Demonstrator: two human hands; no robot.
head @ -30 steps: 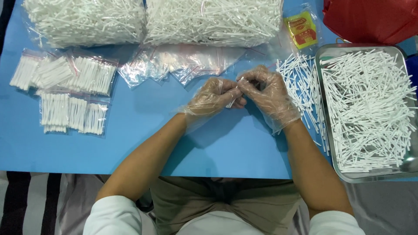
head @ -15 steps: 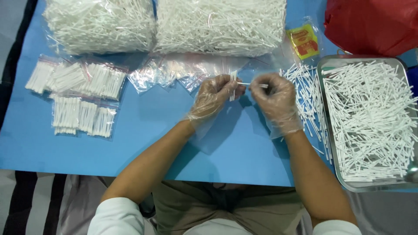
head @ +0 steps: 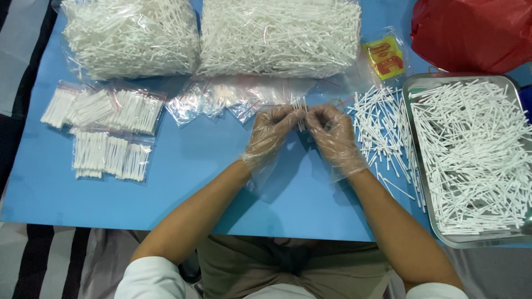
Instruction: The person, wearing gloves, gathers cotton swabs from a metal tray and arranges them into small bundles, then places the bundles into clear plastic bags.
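My left hand [head: 272, 133] and right hand [head: 331, 134], both in clear disposable gloves, meet fingertip to fingertip over the blue table [head: 188, 182]. Pinched between them is a small bundle of white swab sticks [head: 301, 108]. L fingertips are closed on the bundle's near-left side, R fingertips on its near-right side, so both hands are clamped on the same bundle. Its long axis runs roughly away from me, and the far ends fan out just beyond the fingertips. Neither hand is clearly nearer; the bundle sits at the point where they touch, w/ the palms angled in toward each other.

Just beyond the fingertips lie empty clear bags [head: 221, 99]. To the R of my right fingers is a loose scatter of sticks [head: 382, 127], and further R a metal tray [head: 421, 182] heaped w/ more. Well to the L of my left fingers lie filled packets [head: 105, 130]. Two big bulk bags [head: 277, 36] sit at the far edge.
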